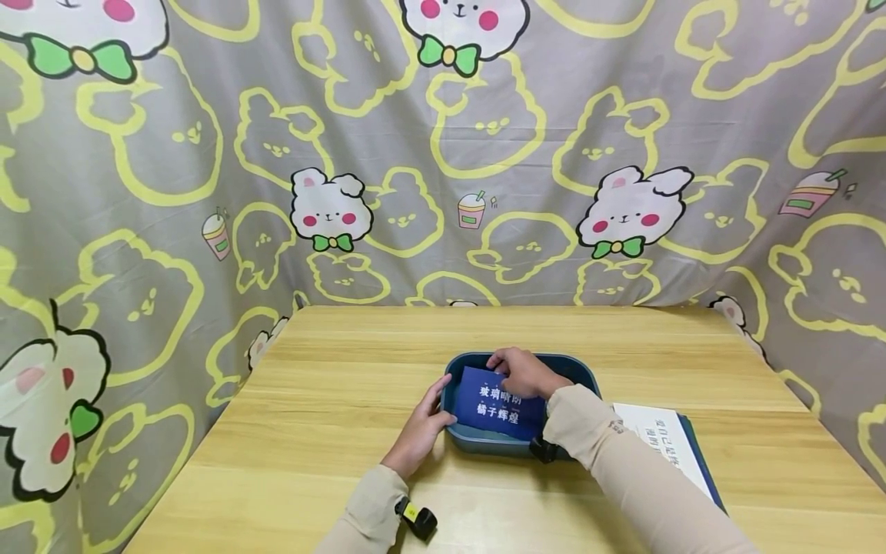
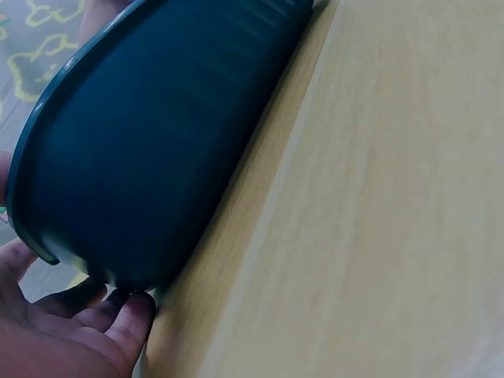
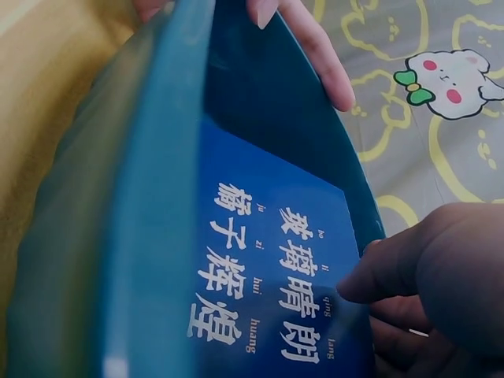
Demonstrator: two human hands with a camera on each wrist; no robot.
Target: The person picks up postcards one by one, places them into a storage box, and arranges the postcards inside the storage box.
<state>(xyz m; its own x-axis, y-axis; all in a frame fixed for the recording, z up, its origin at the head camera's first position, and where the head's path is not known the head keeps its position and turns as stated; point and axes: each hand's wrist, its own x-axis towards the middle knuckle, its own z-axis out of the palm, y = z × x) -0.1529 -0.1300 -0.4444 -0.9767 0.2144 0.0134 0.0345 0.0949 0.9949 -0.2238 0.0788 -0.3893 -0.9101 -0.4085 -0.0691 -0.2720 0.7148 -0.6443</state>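
Observation:
A dark teal plastic bin (image 1: 484, 444) sits on the table, with a blue card (image 1: 471, 396) bearing white Chinese characters leaning inside it. My left hand (image 1: 418, 431) holds the bin's left end; in the right wrist view its thumb (image 3: 264, 11) lies inside the rim and a finger outside. In the left wrist view, fingertips touch the bin's outer wall (image 2: 150, 157) low down. My right hand (image 1: 529, 375) reaches over the bin and pinches the card's upper edge, thumb on the printed face and fingers behind. The card's lower right part is hidden by the right sleeve.
To the right of the bin, a white printed card (image 1: 664, 442) lies on something dark blue, partly under the right forearm. The wooden table (image 1: 332, 385) ends at a patterned curtain (image 1: 388, 138) at the back and sides. Black straps with small devices sit on both wrists.

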